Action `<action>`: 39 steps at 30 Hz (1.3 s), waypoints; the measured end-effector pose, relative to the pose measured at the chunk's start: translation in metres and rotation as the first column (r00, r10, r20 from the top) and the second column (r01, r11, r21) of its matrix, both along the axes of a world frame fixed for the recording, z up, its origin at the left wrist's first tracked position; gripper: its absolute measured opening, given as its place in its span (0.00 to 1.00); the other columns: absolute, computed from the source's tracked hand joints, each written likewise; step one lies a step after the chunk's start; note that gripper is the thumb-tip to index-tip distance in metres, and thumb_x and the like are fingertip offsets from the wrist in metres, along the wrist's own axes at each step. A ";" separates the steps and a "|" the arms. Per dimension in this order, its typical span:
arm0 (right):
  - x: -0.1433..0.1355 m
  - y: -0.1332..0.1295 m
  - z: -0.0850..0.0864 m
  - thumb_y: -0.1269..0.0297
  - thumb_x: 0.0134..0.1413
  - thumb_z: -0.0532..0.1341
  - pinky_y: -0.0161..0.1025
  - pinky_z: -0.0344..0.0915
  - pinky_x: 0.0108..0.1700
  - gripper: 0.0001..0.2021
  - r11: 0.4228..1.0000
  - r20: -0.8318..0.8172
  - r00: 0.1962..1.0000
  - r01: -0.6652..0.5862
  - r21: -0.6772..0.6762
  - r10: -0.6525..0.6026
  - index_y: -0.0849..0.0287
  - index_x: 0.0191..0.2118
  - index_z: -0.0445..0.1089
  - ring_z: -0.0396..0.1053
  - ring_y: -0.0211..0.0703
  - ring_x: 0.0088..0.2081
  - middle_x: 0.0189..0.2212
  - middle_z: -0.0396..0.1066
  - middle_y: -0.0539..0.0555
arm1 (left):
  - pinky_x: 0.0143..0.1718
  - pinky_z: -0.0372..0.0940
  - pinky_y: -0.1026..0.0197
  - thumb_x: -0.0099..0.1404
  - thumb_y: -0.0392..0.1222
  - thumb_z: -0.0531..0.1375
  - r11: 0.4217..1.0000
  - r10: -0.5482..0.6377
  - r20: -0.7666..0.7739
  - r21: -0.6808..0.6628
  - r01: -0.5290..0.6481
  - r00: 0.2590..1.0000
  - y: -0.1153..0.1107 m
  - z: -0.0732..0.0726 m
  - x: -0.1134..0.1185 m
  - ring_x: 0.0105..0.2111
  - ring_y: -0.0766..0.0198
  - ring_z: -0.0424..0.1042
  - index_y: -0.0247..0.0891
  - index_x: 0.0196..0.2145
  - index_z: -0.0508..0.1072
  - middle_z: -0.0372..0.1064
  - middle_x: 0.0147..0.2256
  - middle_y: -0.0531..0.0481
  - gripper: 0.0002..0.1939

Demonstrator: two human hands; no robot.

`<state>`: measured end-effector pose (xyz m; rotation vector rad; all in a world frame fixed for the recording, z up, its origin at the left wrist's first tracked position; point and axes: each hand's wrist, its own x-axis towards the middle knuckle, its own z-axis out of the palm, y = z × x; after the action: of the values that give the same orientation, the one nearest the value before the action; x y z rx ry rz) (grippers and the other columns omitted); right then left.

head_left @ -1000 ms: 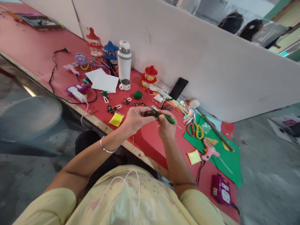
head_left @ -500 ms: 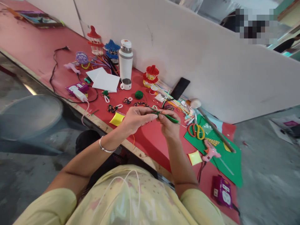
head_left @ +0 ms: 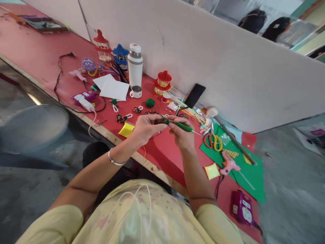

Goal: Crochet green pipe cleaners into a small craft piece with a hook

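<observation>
Over the red table, my right hand is closed on a green-handled hook, whose thin metal shaft sticks out to the right. My left hand pinches a small piece of dark green yarn work; the fingertips of both hands nearly meet there. Just behind them lies a ball of green yarn, and a strand runs from it toward the fingers. A multicoloured braided piece is partly hidden behind my left hand. Beaded yarn pieces and a yellow packet rest left of that hand.
A white flask and its cup stand near the partition. To the right are scissors, a phone, a stick, a pink glue gun and a purple power box. A grey stool is at left.
The green yarn work shows more between my fingertips, and the hook handle has shifted slightly left. My right fingers have moved a little. The camera view has shifted slightly.
</observation>
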<state>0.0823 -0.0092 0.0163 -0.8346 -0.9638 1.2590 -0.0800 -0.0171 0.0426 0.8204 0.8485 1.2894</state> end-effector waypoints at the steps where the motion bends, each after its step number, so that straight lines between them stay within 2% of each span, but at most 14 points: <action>1: -0.001 0.000 0.000 0.66 0.36 0.79 0.30 0.68 0.23 0.14 1.000 -0.017 1.000 0.000 -0.013 0.000 0.52 0.31 0.77 0.78 0.37 0.31 0.38 0.85 0.50 | 0.19 0.52 0.67 0.40 0.34 0.78 1.000 -0.015 0.013 0.001 0.015 1.000 0.000 -0.001 0.000 0.20 0.73 0.63 0.34 0.32 0.87 0.78 0.26 0.48 0.17; 6: -0.002 0.003 0.001 0.66 0.31 0.80 0.25 0.52 0.16 0.18 0.985 -0.131 0.989 -0.087 -0.148 0.067 0.52 0.30 0.74 0.72 0.32 0.26 0.33 0.84 0.46 | 0.19 0.49 0.67 0.46 0.35 0.77 0.992 -0.123 0.094 0.004 0.124 0.988 0.004 -0.007 -0.004 0.21 0.74 0.62 0.35 0.35 0.88 0.82 0.35 0.42 0.15; 9: -0.003 0.004 0.000 0.65 0.29 0.81 0.24 0.48 0.15 0.20 0.973 -0.178 0.978 -0.140 -0.185 0.107 0.51 0.30 0.74 0.69 0.29 0.23 0.31 0.83 0.44 | 0.18 0.48 0.68 0.49 0.34 0.76 0.986 -0.165 0.123 0.010 0.165 0.979 0.006 -0.012 -0.006 0.21 0.76 0.61 0.36 0.34 0.88 0.83 0.38 0.42 0.12; 15: -0.003 0.007 -0.009 0.62 0.34 0.80 0.25 0.56 0.16 0.19 0.981 -0.112 0.988 -0.119 -0.151 0.103 0.51 0.31 0.73 0.73 0.32 0.27 0.35 0.84 0.45 | 0.18 0.49 0.67 0.50 0.36 0.76 0.981 -0.195 0.126 0.005 0.196 0.973 0.009 -0.014 -0.006 0.20 0.76 0.61 0.37 0.38 0.88 0.83 0.39 0.44 0.15; 20: -0.004 0.009 -0.013 0.62 0.37 0.80 0.26 0.59 0.17 0.18 0.980 -0.108 0.989 -0.114 -0.165 0.097 0.51 0.32 0.73 0.75 0.33 0.29 0.37 0.84 0.46 | 0.18 0.50 0.68 0.49 0.37 0.77 0.992 -0.128 0.101 0.007 0.128 0.987 0.011 -0.016 -0.005 0.20 0.77 0.61 0.36 0.37 0.87 0.82 0.36 0.44 0.15; 26: -0.005 0.009 -0.009 0.67 0.32 0.80 0.25 0.59 0.18 0.17 0.968 -0.189 0.977 -0.140 -0.208 0.101 0.52 0.30 0.75 0.73 0.32 0.27 0.33 0.84 0.45 | 0.18 0.52 0.68 0.47 0.35 0.78 0.996 -0.085 0.046 -0.018 0.086 0.995 0.015 -0.017 -0.005 0.22 0.75 0.65 0.35 0.36 0.87 0.82 0.37 0.43 0.16; 33: -0.005 0.012 -0.009 0.69 0.30 0.81 0.23 0.54 0.16 0.18 0.951 -0.314 0.934 -0.239 -0.197 0.170 0.53 0.30 0.77 0.75 0.32 0.27 0.31 0.83 0.45 | 0.21 0.57 0.70 0.49 0.33 0.75 0.976 -0.202 0.044 -0.079 0.205 0.978 0.016 -0.013 -0.012 0.24 0.75 0.66 0.36 0.40 0.87 0.81 0.38 0.45 0.18; 39: -0.006 0.012 -0.015 0.68 0.35 0.80 0.23 0.58 0.18 0.16 0.952 -0.304 0.932 -0.256 -0.167 0.197 0.53 0.32 0.76 0.78 0.34 0.31 0.36 0.85 0.47 | 0.20 0.57 0.70 0.51 0.37 0.76 0.983 -0.160 0.016 -0.093 0.161 0.987 0.015 -0.013 -0.014 0.24 0.74 0.66 0.36 0.39 0.87 0.81 0.36 0.46 0.15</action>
<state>0.0767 0.0029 0.0017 -0.6859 -0.7207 1.6515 -0.0939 -0.0016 0.0294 0.7915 0.8129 1.1027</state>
